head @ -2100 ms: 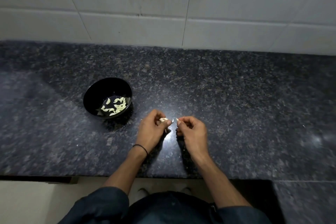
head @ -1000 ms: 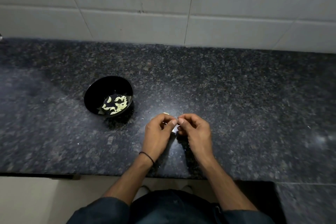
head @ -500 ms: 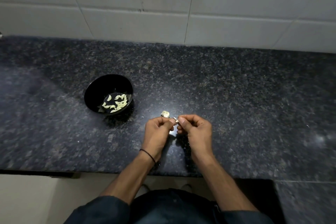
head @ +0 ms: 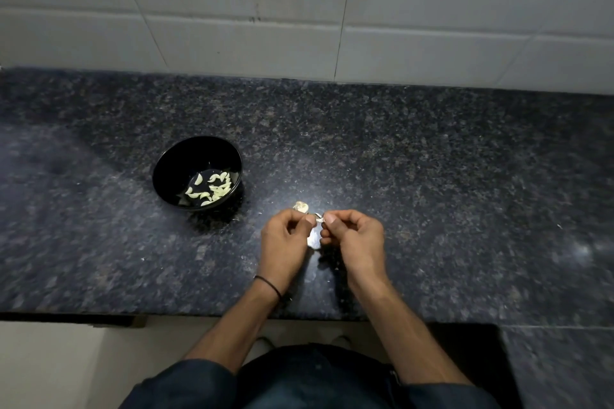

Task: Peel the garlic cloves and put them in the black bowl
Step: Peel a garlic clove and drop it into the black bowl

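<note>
A small pale garlic clove (head: 319, 218) sits between the two hands' fingertips, held just above the counter (head: 432, 176). The right hand (head: 355, 239) pinches it with thumb and forefinger, its other fingers curled under the palm. The left hand (head: 285, 239) meets it from the other side, thumb and forefinger closed on its end and the rest of the fingers folded in. Both hands are narrowly closed, knuckles up, wrists low over the counter's near edge, forearms angling in from the body so the fingertips almost touch. A thin dark band (head: 267, 285) circles the left wrist. Just beyond the left hand's fingertips a pale lump (head: 301, 207) lies on the counter; whether it is clove or skin cannot be told. Further out to the left of the left hand stands the black bowl (head: 166, 173), with peeled cloves (head: 212, 189) lying in its bottom
</note>
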`<state>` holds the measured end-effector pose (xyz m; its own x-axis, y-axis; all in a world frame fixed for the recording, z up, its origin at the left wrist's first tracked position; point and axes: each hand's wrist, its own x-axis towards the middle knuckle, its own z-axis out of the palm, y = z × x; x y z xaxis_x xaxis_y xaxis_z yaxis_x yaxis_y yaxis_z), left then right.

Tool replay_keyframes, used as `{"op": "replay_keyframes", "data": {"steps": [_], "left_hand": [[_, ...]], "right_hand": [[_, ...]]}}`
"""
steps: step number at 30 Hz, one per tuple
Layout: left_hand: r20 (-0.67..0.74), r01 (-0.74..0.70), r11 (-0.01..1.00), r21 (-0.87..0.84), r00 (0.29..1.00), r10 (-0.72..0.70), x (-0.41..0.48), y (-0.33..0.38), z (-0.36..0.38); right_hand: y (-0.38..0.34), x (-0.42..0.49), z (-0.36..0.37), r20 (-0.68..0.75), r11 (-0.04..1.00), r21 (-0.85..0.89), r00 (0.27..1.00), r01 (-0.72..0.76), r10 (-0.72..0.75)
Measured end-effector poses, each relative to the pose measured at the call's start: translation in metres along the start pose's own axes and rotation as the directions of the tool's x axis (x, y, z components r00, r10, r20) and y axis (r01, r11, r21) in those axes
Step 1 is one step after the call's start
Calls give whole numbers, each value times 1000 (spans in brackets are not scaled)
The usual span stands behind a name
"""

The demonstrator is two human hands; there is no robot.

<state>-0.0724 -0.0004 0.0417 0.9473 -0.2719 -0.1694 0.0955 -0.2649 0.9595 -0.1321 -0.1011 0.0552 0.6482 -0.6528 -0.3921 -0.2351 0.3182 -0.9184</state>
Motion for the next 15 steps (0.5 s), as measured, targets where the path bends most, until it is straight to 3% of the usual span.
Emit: {"op": "replay_keyframes", "data": {"steps": [3,10,15], "left_hand": [[-10,128,980,-152,991,-131,5,-3,-7],[65,-131,984,123,990,124,-2,-7,-6],[93,-185,971,150,981,173,-4,0,-2]], "right_hand": [[-3,6,-10,-45,998,-20,997,67,-68],[-1,6,-15,-16,989,-101,994,107,-109],[2,1,-10,57,983,-156,995,94,-86]]}}
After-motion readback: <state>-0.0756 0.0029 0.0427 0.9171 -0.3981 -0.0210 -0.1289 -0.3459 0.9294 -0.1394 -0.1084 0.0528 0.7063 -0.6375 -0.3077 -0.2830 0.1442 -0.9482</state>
